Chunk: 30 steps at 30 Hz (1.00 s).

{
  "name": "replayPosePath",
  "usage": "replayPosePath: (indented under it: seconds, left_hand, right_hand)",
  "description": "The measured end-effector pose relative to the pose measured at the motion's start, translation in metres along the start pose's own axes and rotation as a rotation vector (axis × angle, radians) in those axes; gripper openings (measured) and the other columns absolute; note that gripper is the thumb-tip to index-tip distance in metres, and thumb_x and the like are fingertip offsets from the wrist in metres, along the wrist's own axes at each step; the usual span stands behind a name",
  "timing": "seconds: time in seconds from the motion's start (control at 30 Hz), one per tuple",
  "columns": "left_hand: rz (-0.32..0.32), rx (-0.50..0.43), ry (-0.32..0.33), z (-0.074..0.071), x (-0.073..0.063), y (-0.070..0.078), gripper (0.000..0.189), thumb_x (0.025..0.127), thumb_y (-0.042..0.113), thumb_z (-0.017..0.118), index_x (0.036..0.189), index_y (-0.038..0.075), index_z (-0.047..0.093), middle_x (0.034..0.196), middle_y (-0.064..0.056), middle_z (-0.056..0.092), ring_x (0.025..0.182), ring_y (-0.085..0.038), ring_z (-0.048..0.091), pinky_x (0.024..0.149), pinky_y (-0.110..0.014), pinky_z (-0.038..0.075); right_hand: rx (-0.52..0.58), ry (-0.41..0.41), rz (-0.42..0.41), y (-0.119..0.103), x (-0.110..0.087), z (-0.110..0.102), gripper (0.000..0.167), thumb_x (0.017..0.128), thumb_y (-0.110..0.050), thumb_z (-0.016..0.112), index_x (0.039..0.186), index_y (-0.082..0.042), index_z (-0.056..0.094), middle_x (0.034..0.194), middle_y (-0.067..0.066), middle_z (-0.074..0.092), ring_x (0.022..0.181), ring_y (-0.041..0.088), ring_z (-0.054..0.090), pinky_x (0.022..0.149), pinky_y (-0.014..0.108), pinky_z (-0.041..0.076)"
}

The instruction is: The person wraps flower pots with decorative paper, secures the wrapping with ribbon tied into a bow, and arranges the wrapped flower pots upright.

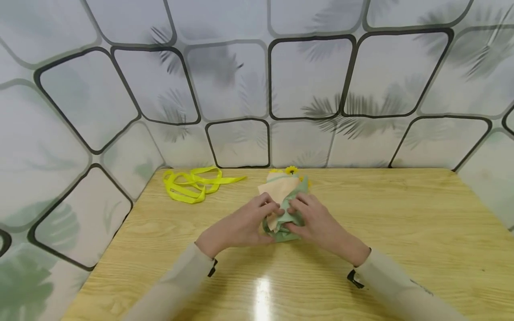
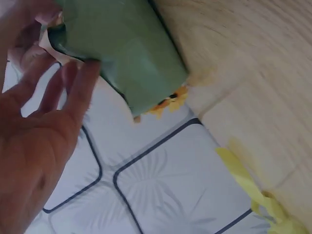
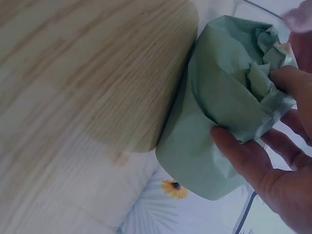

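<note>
Your left hand and right hand, fingers curled, flank and grip the green-and-peach paper-wrapped flower bouquet, pointing away.

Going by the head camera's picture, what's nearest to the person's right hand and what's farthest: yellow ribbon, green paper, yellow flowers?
1. Green paper: held by the right hand, touching it.
2. Yellow flowers: just beyond the hand, at the paper's far end.
3. Yellow ribbon: well off to the left, on the table.
</note>
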State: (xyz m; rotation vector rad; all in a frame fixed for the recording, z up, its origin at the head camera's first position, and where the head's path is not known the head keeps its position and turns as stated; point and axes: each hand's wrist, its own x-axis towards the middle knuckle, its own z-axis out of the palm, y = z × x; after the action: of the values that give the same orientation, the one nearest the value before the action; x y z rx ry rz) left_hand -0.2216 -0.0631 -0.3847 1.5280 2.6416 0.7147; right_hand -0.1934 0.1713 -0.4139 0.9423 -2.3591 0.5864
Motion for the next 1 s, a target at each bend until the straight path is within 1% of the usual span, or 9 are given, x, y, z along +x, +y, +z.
replayPosePath:
  seconds: [0.1, 0.17, 0.37, 0.47, 0.57, 0.7, 0.83, 0.9, 1.0]
  left_hand:
    - [0.0, -0.073, 0.022, 0.001, 0.0, -0.004, 0.038, 0.088, 0.021, 0.082, 0.121, 0.011, 0.067, 0.122, -0.006, 0.054, 0.101, -0.017, 0.062, 0.087, -0.024, 0.057]
    - [-0.008, -0.103, 0.061, 0.002, -0.002, -0.006, 0.032, 0.09, 0.019, 0.079, 0.12, 0.01, 0.07, 0.122, -0.007, 0.055, 0.099, -0.017, 0.065, 0.087, -0.024, 0.059]
    - [-0.01, -0.106, 0.155, 0.009, -0.004, -0.006, 0.028, 0.09, 0.011, 0.079, 0.118, 0.008, 0.073, 0.114, -0.008, 0.058, 0.091, -0.016, 0.064, 0.083, -0.024, 0.06]
    - [-0.007, -0.103, 0.178, 0.011, -0.002, -0.005, 0.028, 0.089, 0.007, 0.08, 0.116, 0.008, 0.073, 0.11, -0.007, 0.059, 0.089, -0.016, 0.063, 0.08, -0.025, 0.06]
    - [-0.014, -0.072, 0.178, 0.011, -0.002, -0.003, 0.025, 0.088, 0.007, 0.08, 0.113, 0.01, 0.074, 0.115, -0.008, 0.059, 0.092, -0.017, 0.065, 0.079, -0.024, 0.059]
    - [-0.018, 0.0, 0.16, 0.011, -0.002, 0.0, 0.023, 0.089, 0.009, 0.08, 0.11, 0.011, 0.073, 0.136, -0.015, 0.058, 0.112, -0.026, 0.067, 0.089, -0.031, 0.06]
    - [-0.029, 0.041, 0.129, 0.008, -0.002, 0.003, 0.023, 0.09, 0.011, 0.08, 0.111, 0.012, 0.071, 0.146, -0.015, 0.058, 0.128, -0.031, 0.062, 0.102, -0.042, 0.055]
    - [-0.036, 0.039, 0.119, 0.006, -0.001, 0.004, 0.023, 0.089, 0.01, 0.08, 0.111, 0.013, 0.071, 0.146, -0.014, 0.06, 0.129, -0.031, 0.061, 0.103, -0.043, 0.054]
    - [-0.032, 0.048, 0.109, 0.004, 0.001, 0.005, 0.023, 0.09, 0.011, 0.08, 0.11, 0.013, 0.071, 0.143, -0.011, 0.063, 0.128, -0.028, 0.061, 0.104, -0.041, 0.054]
  right_hand:
    - [-0.011, -0.007, -0.012, 0.001, -0.001, 0.0, 0.041, 0.072, -0.014, 0.094, 0.089, -0.012, 0.056, 0.088, -0.002, 0.05, 0.077, 0.01, 0.041, 0.067, 0.026, 0.04]
    - [0.033, -0.028, -0.007, 0.002, -0.001, -0.001, 0.038, 0.074, -0.015, 0.093, 0.091, -0.012, 0.058, 0.09, -0.002, 0.052, 0.078, 0.01, 0.043, 0.069, 0.027, 0.041]
    - [0.28, -0.124, 0.0, 0.013, -0.006, -0.014, 0.029, 0.083, -0.005, 0.084, 0.107, -0.006, 0.068, 0.113, 0.009, 0.064, 0.094, 0.019, 0.063, 0.072, 0.032, 0.056]
    - [0.299, -0.143, -0.007, 0.017, -0.008, -0.017, 0.026, 0.082, -0.004, 0.084, 0.103, -0.008, 0.069, 0.117, 0.013, 0.065, 0.105, 0.027, 0.067, 0.077, 0.039, 0.059]
    - [0.304, -0.169, 0.043, 0.017, -0.007, -0.019, 0.03, 0.08, -0.006, 0.087, 0.104, -0.009, 0.069, 0.118, 0.013, 0.061, 0.103, 0.027, 0.065, 0.079, 0.04, 0.06]
    - [0.335, -0.25, 0.178, 0.016, -0.006, -0.021, 0.052, 0.083, -0.015, 0.087, 0.128, -0.004, 0.063, 0.136, 0.02, 0.053, 0.118, 0.035, 0.06, 0.088, 0.048, 0.061]
    - [0.319, -0.405, 0.308, 0.018, -0.004, -0.021, 0.085, 0.095, -0.04, 0.073, 0.159, -0.002, 0.032, 0.167, 0.02, 0.026, 0.15, 0.045, 0.033, 0.112, 0.063, 0.042]
    - [0.312, -0.48, 0.342, 0.02, -0.001, -0.02, 0.091, 0.099, -0.05, 0.063, 0.163, -0.003, 0.018, 0.172, 0.017, 0.01, 0.157, 0.042, 0.016, 0.12, 0.065, 0.029]
    - [0.352, -0.548, 0.363, 0.025, 0.004, -0.015, 0.089, 0.104, -0.054, 0.051, 0.164, -0.006, 0.006, 0.173, 0.011, -0.003, 0.16, 0.037, 0.004, 0.125, 0.063, 0.019]
